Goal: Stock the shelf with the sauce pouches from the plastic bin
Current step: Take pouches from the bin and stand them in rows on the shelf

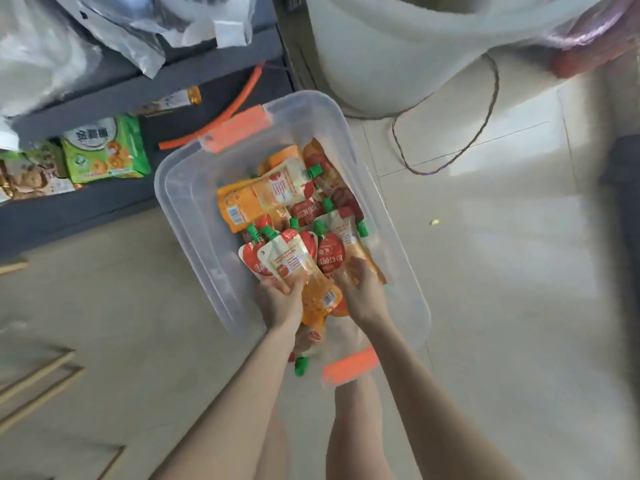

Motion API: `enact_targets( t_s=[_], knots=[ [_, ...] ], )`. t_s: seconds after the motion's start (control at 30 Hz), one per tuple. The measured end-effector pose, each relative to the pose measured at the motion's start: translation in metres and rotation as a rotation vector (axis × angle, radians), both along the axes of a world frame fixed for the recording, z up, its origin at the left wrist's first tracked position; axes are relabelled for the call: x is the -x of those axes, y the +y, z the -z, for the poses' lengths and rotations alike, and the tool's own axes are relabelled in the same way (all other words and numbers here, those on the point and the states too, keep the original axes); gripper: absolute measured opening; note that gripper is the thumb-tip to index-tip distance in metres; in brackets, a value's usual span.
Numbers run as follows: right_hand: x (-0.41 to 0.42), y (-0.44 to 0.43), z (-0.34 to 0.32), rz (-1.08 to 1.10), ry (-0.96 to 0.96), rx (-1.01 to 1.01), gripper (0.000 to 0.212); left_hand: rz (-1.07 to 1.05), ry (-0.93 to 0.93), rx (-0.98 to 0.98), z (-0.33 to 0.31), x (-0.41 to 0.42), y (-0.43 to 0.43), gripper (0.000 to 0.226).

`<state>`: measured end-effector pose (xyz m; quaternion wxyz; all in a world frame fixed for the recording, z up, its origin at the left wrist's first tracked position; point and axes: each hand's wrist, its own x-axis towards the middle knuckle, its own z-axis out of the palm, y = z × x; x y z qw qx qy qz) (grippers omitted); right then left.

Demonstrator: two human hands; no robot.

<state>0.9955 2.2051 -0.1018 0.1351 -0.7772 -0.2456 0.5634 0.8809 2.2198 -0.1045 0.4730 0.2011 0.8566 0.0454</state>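
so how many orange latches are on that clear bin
2: one orange latch on the clear bin's far end, next to the grey shelf; the other on its near end, closest to the camera. None looks hidden.

A green plastic biscuit packet (105, 150) lies beside a beige one (31, 178). On the pale tiled floor (485, 271), a thin dark cord (467, 147) loops beside a large white cylindrical tub (398, 57); wooden strips (41, 371) lie at its left edge.
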Motion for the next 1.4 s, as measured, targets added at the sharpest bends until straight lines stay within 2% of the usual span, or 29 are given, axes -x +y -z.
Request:
enact_targets(
  t_s=[0.07,0.13,0.23,0.33,0.43,0.53,0.7,0.87,1.03,1.17,1.27,1.37,1.4],
  knots=[
    [0.001,-0.003,0.019,-0.018,-0.023,-0.003,0.042,-0.083,0.034,-0.033,0.012,-0.003,-0.004,0.03],
    [0.0,-0.005,0.036,-0.027,-0.068,0.006,0.04,-0.139,0.052,-0.056,0.021,-0.002,-0.006,0.033],
    [-0.002,0.002,0.051,-0.058,-0.104,0.032,0.022,-0.162,0.063,-0.078,0.036,0.001,-0.007,0.039],
    [-0.001,0.004,0.06,-0.081,-0.124,0.046,0.02,-0.149,0.072,-0.073,0.047,0.004,-0.007,0.044],
    [0.004,0.002,0.061,-0.037,-0.151,0.036,0.017,-0.096,0.084,-0.11,0.049,0.006,-0.012,0.035],
    [0.006,0.002,0.055,0.026,-0.097,0.015,0.011,-0.031,0.103,-0.139,0.042,0.006,-0.016,0.032],
    [-0.001,-0.003,0.037,0.121,-0.061,-0.084,0.012,-0.011,-0.012,-0.224,0.022,0.011,-0.016,0.023],
    [-0.015,-0.005,-0.019,0.089,-0.03,-0.232,0.018,-0.013,-0.153,-0.3,-0.024,0.018,-0.022,0.008],
    [-0.015,0.002,-0.097,0.099,0.055,-0.338,0.025,-0.046,-0.284,-0.414,-0.105,0.029,-0.028,0.003],
    [0.001,0.011,-0.178,0.054,0.104,-0.427,0.023,-0.104,-0.361,-0.524,-0.188,0.046,-0.034,0.016],
    [0.023,0.014,-0.237,-0.059,0.157,-0.48,0.025,-0.18,-0.43,-0.556,-0.251,0.061,-0.04,0.017],
    [0.049,0.018,-0.291,-0.108,0.204,-0.52,0.025,-0.342,-0.514,-0.539,-0.304,0.084,-0.049,0.007],
    [0.058,0.018,-0.306,-0.112,0.22,-0.527,0.025,-0.402,-0.548,-0.522,-0.319,0.094,-0.052,0.011]
  ],
)
